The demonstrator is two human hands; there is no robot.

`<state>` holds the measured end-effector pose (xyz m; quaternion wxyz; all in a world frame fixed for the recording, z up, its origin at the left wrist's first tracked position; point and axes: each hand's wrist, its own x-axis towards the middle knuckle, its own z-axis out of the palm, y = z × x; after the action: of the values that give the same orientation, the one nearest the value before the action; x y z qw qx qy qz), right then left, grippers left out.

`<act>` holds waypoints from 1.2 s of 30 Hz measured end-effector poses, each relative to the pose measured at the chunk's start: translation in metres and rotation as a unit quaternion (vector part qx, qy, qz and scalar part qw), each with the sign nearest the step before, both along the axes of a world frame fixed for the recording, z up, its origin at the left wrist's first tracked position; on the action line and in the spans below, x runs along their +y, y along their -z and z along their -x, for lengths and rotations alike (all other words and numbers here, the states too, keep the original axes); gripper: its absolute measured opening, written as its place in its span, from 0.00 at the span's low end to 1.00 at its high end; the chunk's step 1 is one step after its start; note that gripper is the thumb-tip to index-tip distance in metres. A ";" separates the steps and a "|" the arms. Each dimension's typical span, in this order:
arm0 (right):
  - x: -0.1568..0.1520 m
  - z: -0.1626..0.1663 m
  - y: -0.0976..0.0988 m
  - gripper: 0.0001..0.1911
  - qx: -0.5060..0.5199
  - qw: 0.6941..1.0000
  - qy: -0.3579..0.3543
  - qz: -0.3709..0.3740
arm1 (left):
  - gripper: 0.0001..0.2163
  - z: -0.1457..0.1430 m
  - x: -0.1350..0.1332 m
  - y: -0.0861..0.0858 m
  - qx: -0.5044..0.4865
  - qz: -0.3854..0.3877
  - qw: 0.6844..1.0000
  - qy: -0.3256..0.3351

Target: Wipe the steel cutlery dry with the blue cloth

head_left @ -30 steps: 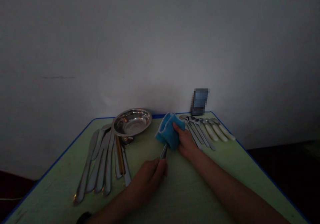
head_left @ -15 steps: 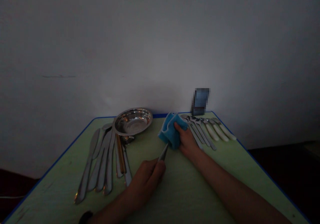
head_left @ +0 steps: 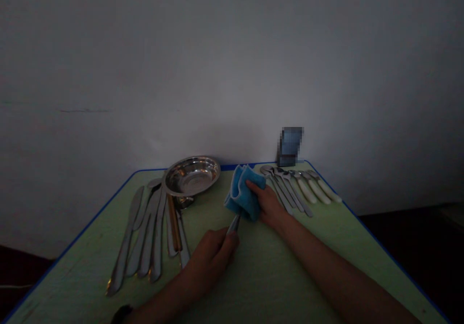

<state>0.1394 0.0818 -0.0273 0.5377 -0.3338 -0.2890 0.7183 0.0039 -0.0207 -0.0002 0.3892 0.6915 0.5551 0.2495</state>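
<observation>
My left hand (head_left: 213,254) is closed round the handle of a metal piece of cutlery (head_left: 234,224) above the middle of the table. Its far end goes into a folded blue cloth (head_left: 248,198) and is hidden, so its exact kind does not show. That cloth, edged in a paler trim, is gripped by my right hand (head_left: 270,203), the thumb pressed on its near face. Just beyond the right hand lie several metal spoons (head_left: 284,189), some with pale, thick handles (head_left: 307,191).
On the left of the green table (head_left: 275,271) lie several metal knives and other cutlery (head_left: 125,246), along with wooden chopsticks (head_left: 175,227). A shiny metal bowl (head_left: 194,181) sits tilted at the back. A blurred upright device (head_left: 290,145) leans near the wall (head_left: 232,73).
The right hand and the cloth have shifted slightly left and nearer to me, covering more of the cutlery's far end. My left hand has barely moved.
</observation>
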 end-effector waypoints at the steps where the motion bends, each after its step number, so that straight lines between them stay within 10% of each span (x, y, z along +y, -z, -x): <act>1: 0.000 0.000 0.000 0.14 0.000 1.000 0.001 0.000 | 0.17 0.000 0.000 0.000 0.001 -0.001 1.000 0.003; 13: 0.004 0.000 -0.001 0.14 0.031 0.997 0.058 0.047 | 0.16 0.003 -0.003 -0.003 0.014 -0.013 0.996 0.082; 36: -0.001 -0.003 0.000 0.14 -0.031 0.998 -0.045 0.016 | 0.18 0.001 -0.001 0.005 -0.023 0.018 1.000 0.000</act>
<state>0.1421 0.0810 -0.0269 0.4899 -0.3510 -0.3086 0.7359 0.0032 -0.0222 -0.0048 0.4148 0.6784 0.5501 0.2552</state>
